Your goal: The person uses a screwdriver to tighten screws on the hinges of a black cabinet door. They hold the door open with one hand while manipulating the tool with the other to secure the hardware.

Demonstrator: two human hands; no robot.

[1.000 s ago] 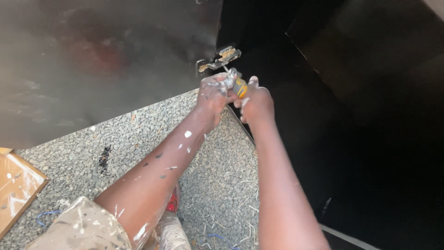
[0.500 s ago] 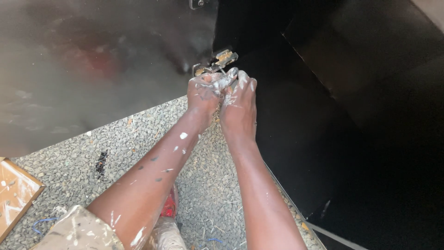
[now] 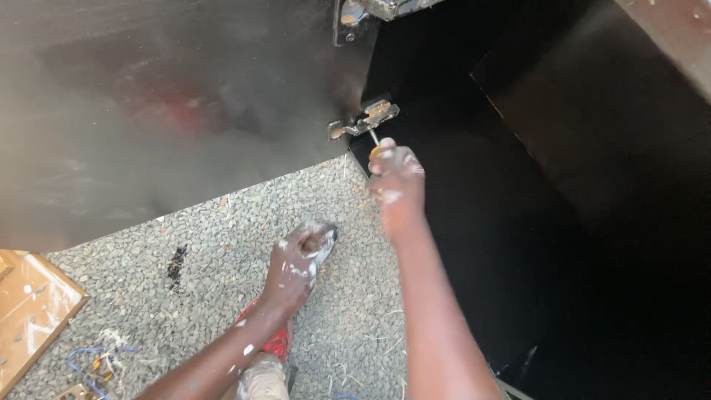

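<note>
Two paint-flecked hands work well apart: the right hand (image 3: pixel 398 181) is clenched around a yellow-handled screwdriver (image 3: pixel 375 145), whose thin shaft points up to the silver metal hinge (image 3: pixel 364 118) just above its knuckles, on the edge of a dark glossy panel (image 3: pixel 163 104). The left hand (image 3: pixel 300 263) hangs lower over grey gravel (image 3: pixel 222 244), loosely curled; whether it holds anything I cannot tell.

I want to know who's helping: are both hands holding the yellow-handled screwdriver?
No, only the right hand grips the yellow-handled screwdriver at the metal hinge; the left hand hangs apart below.
</note>
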